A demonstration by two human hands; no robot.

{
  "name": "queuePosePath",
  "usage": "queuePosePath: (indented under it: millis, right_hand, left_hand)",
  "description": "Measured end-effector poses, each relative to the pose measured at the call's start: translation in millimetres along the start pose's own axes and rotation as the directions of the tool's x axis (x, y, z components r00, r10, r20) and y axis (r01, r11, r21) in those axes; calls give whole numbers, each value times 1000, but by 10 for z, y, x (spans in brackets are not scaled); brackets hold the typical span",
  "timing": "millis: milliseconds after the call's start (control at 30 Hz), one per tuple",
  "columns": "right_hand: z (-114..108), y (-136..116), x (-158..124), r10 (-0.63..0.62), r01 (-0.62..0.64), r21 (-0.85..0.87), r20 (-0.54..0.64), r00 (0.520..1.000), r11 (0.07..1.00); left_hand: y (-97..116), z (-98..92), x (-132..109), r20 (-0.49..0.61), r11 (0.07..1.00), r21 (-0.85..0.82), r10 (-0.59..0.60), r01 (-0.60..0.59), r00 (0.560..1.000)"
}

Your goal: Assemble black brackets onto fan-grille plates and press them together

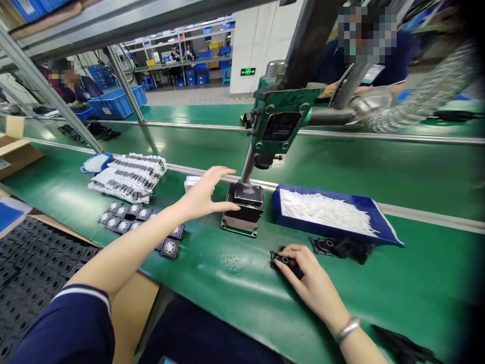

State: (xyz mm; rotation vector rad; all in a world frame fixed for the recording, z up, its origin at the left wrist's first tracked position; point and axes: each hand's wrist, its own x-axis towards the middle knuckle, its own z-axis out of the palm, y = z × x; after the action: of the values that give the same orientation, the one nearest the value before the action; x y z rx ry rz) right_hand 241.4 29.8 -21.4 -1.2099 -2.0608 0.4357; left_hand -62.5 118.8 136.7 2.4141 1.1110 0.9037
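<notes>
My left hand (200,196) reaches toward a black block-shaped fixture (248,194) on the bench, thumb and forefinger spread apart. The thumb tip overlaps the fixture's left side; whether it touches I cannot tell. A small green machine head (284,121) hangs above the fixture on a post. Lower right, the fingers of my right hand (312,280) are closed on a black square fan frame (280,260) at the bench surface. More black frames (328,246) lie just beyond that hand. Left of the fixture are black fans with white blades (170,247), in rows.
A blue bin (282,215) of thin white strips stands right of the fixture. White-and-black pieces (131,177) are stacked at left. A carton of black frames (34,283) sits lower left. Black parts (405,346) lie near the right edge. A co-worker (371,76) is across the bench.
</notes>
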Motion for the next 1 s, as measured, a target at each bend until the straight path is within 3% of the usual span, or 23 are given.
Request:
queuePosePath:
  millis: [100,200,333,533,633,767,900,1000]
  right_hand:
    - [-4,4,-8,4,-4,4,5,1000,1000]
    - [-2,10,-6,14,-14,5,5,1000,1000]
    - [12,22,10,39,-39,6,-6,999,999]
    - [8,24,24,76,-76,22,-3,997,997]
    - [-2,8,26,119,-119,42,-2,993,992]
    - [-17,-20,42,190,-193,73,39,981,978]
    - [-39,-19,69,234,-240,97,68,970,966]
    - [-93,-52,96,255,-266,108,104,961,958]
  left_hand:
    - [206,-405,-474,129,986,158,-74,53,989]
    - [247,-598,-1053,260,922,365,-236,132,936]
    - [122,-470,-1625,222,822,538,-350,185,910]
    - [16,-254,-1841,170,796,571,-352,199,920]
    - [12,-141,-1859,146,865,454,-307,212,940]
    - [88,276,-1793,137,949,54,-315,310,939]
    - [227,828,-1610,144,833,-348,-405,430,903]
    - [279,1097,-1514,185,720,-511,-440,468,879]
